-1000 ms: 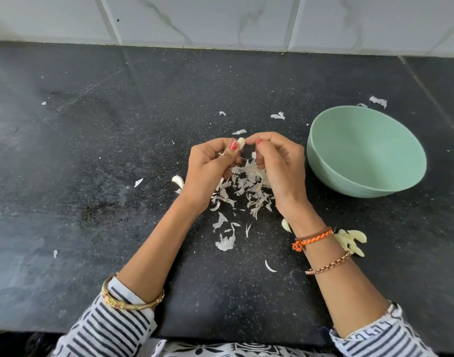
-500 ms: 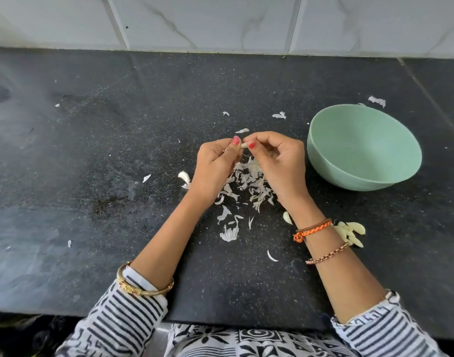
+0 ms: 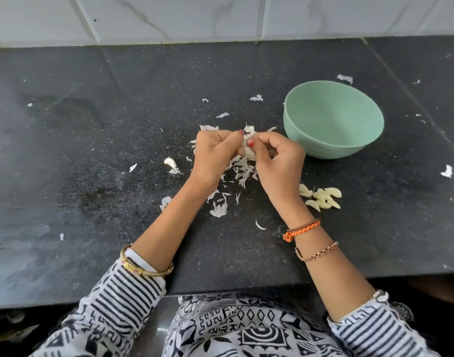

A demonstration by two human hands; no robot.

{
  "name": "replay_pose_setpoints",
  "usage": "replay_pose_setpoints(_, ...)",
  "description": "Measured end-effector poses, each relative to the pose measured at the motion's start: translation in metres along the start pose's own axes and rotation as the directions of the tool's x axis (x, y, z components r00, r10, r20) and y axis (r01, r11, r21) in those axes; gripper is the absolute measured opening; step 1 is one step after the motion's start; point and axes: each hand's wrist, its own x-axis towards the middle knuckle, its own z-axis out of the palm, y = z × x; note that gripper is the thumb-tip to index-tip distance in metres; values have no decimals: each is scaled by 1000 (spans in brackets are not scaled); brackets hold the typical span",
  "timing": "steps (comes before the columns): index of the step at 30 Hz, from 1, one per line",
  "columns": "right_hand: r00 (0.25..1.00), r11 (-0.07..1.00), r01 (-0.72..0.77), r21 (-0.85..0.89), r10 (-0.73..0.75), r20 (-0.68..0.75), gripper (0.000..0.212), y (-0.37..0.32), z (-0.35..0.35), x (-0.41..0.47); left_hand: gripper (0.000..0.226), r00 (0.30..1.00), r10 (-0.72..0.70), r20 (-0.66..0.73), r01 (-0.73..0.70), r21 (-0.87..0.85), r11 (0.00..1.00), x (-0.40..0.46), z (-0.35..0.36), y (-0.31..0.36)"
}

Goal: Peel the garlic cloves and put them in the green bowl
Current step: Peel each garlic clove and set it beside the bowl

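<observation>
Step in hand: peeling, mid-clove. Both hands are brought together just above the skin pile, the left hand [image 3: 215,153] and the right hand [image 3: 278,161] each pinching the same garlic clove [image 3: 247,145] between thumb and fingertips. Red-painted thumbnails meet right at it.

Clove being worked: only a small pale bit shows between the thumbs, so I can't tell how much skin is left on it (the fingers cover most of it).

Peeled cloves: a little cluster of peeled cloves [image 3: 322,195] lies on the worktop [image 3: 92,150] just beside the right wrist, near the bowl but not in it. Smooth, creamy yellow, curved, no papery bits that I can see.

Green bowl: the green bowl [image 3: 334,119] sits upright to the right of the hands, close by. What shows of its inside looks empty, so my guess is nothing's been dropped in yet.

Skins: a heap of white papery skins [image 3: 242,171] sits right under the hands, with loose flakes scattered across the dark worktop, some past the bowl.

Next move, as I'd judge it: strip the last skin off with a thumbnail, let it fall on the pile, then carry the clove over to the bowl. The loose cluster will want scooping in too, without dragging flakes along.
</observation>
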Motion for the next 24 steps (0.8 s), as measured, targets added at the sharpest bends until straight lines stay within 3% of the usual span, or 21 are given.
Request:
replay_pose_setpoints(4,997,991,60,-121,-65,-37,15,4,-20,-14,37,991,104,89,-111,88,990,-8,7,0)
replay_pose_setpoints(7,993,979,85,-184,-98,-61,16,6,-29,-22,31,987,83,137,-97,93,991,-13,13,0)
replay_pose_setpoints(12,953,905,276,-324,-302,-30,18,6,-38,-25,51,976,-131,175,144,-62,988,-20,22,1)
replay_pose_setpoints(17,896,828,429,-361,-440,56,19,11,-47,-18,53,948,-219,231,245,-91,965,-20,22,2)
replay_pose_setpoints(21,925,861,368,-351,-375,51,16,14,-57,-28,36,970,-121,213,102,96,990,-19,18,2)
replay_pose_setpoints(24,963,910,262,-323,-267,27,14,13,-64,-33,27,991,-39,128,21,141,990,-16,12,2)
